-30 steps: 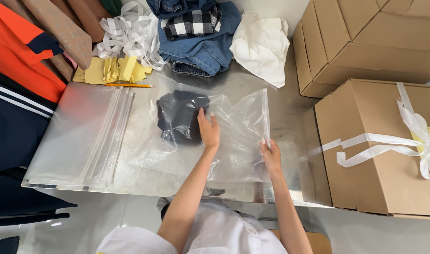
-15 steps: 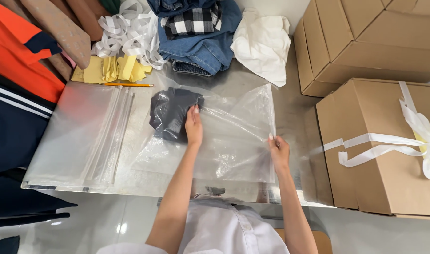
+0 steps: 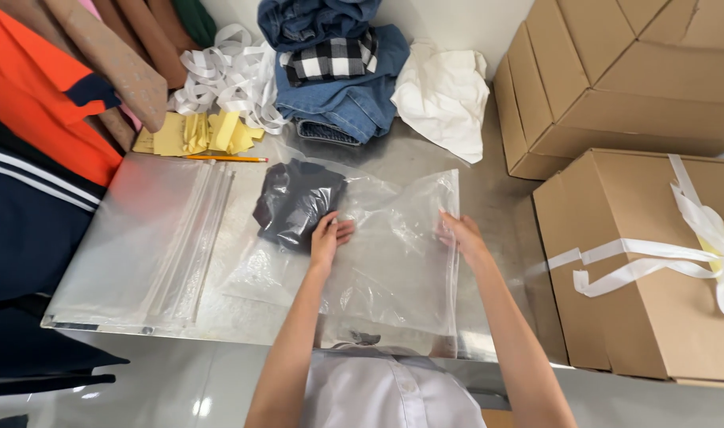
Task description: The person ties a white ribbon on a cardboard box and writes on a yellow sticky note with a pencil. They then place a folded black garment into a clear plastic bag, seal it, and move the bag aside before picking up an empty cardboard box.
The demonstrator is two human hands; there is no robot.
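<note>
Left hand (image 3: 328, 235) now further into clear bag (image 3: 394, 261).

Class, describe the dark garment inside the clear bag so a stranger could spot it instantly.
Start at the steel table; in its middle lies a clear bag under the person's hands. The dark garment is bunched inside the bag's far left corner, at the left hand. It is the only clothing sealed in plastic; the jeans and white cloth lie loose behind.

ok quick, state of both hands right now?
Left hand: fingers curled on the dark garment inside the clear bag.
Right hand: pinching the bag's right edge.
</note>
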